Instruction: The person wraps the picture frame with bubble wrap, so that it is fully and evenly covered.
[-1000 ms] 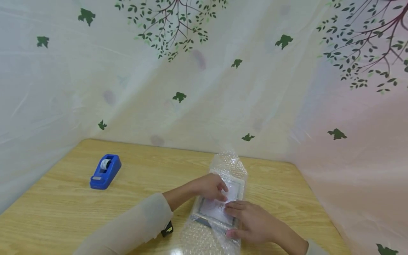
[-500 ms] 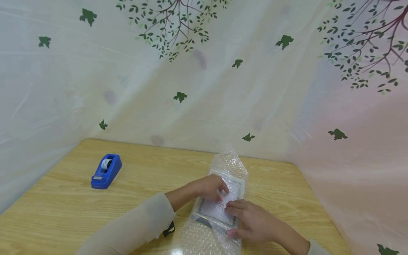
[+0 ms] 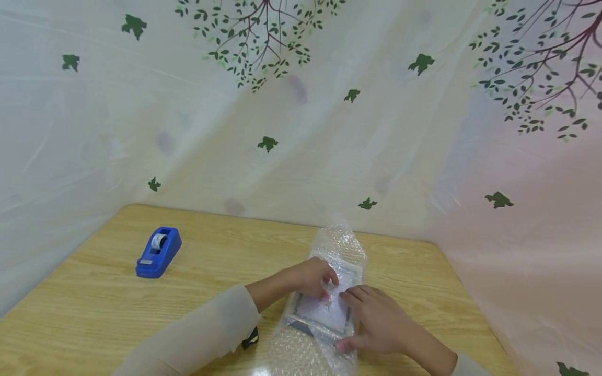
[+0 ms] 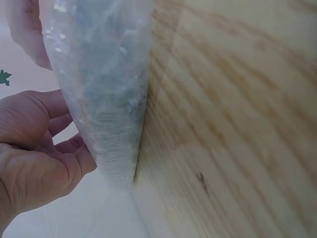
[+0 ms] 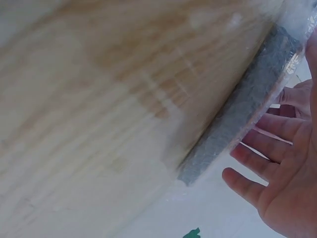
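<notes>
A flat picture frame (image 3: 322, 312) with a pale border lies on the table inside clear bubble wrap (image 3: 298, 355). Loose wrap extends past its far and near ends. My left hand (image 3: 310, 277) rests on the upper face, its fingers bent; the left wrist view shows thumb and fingertips touching the wrap, with a gap between them. My right hand (image 3: 383, 321) lies over the right edge, fingertips on the face and thumb near the lower right corner. In the right wrist view its fingers (image 5: 267, 148) are spread and fairly straight. The left hand hides part of the frame's face.
A blue tape dispenser (image 3: 159, 253) stands at the left of the wooden table (image 3: 211, 245). Beside the left sleeve a small black object (image 3: 251, 338) is partly hidden. A pale curtain (image 3: 301, 172) with leaf prints encloses the table's back and sides.
My right hand's fingers have lifted slightly and shifted a little right on the wrapped frame. The left hand stays nearly where it was, and the head view has shifted slightly.
</notes>
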Demonstrator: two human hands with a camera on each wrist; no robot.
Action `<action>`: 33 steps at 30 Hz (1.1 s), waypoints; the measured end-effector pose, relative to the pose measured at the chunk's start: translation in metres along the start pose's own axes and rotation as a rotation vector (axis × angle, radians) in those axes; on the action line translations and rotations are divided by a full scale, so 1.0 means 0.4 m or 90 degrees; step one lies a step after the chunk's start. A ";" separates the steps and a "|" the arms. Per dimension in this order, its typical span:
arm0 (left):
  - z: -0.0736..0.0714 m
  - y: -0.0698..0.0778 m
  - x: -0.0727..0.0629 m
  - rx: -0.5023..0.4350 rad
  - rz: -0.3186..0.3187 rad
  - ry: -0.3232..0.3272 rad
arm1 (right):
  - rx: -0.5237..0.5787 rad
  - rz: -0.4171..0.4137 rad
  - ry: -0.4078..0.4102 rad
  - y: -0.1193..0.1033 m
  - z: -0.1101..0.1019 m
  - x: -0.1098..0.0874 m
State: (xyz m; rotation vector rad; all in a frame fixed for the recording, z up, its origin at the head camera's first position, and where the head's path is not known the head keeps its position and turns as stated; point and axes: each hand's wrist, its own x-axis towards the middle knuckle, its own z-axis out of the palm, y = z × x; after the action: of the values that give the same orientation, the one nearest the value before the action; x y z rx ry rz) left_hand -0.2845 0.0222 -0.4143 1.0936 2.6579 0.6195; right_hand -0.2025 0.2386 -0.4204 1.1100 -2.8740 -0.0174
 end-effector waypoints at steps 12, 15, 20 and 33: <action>-0.032 -0.060 -0.006 0.067 0.032 0.014 | -0.001 -0.010 -0.016 0.005 -0.006 0.006; -0.049 -0.075 -0.022 0.109 0.068 -0.009 | 0.003 -0.012 -0.014 0.006 -0.007 0.009; -0.048 -0.089 -0.036 0.128 0.149 -0.033 | 0.018 -0.011 -0.018 0.006 -0.009 0.010; -0.028 -0.095 -0.032 0.142 0.148 -0.012 | 0.056 -0.031 -0.015 0.019 0.003 0.014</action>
State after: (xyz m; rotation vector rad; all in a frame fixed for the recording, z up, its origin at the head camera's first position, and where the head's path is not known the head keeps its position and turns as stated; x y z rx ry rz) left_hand -0.3029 -0.0147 -0.4212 1.4764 2.6542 0.3524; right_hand -0.2117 0.2406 -0.4212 1.2013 -2.8933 0.0950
